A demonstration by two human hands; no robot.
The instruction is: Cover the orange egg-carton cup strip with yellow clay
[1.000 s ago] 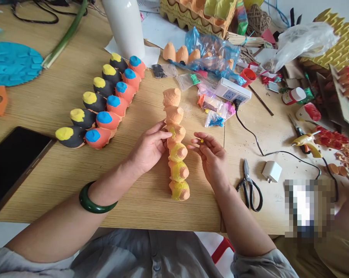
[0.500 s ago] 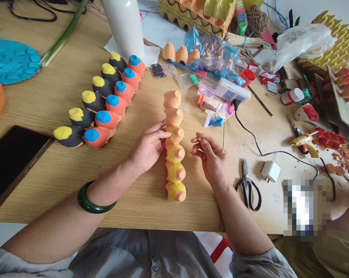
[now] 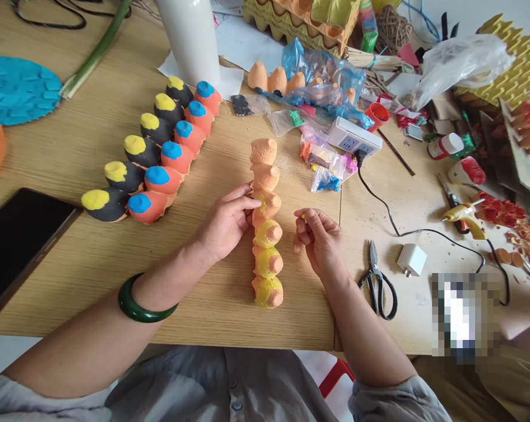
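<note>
An orange egg-carton strip [image 3: 265, 176] stands lengthwise in front of me, its nearer cups coated with yellow clay around orange tips. My left hand [image 3: 226, 225] grips its left side, thumb and fingers at the third cup from the far end, where a small yellow patch shows. To the right of the strip, clear of it, my right hand [image 3: 321, 235] pinches a tiny bit of yellow clay [image 3: 304, 216] between thumb and forefinger. Two finished-looking rows lie to the left: black cups with yellow tops [image 3: 125, 176] and red cups with blue tops [image 3: 163, 179].
Black-handled scissors [image 3: 377, 281], a white plug adapter [image 3: 411, 259] and a power strip [image 3: 354, 139] with its cable lie right. Clay packets [image 3: 327, 179] sit beyond the strip. A phone [image 3: 25, 246] rests left, a white vase [image 3: 191, 44] behind. Another person sits at the right.
My right hand's fingers have curled in closer around the yellow bit, and the hand has dropped slightly. My left hand keeps its hold on the strip.
</note>
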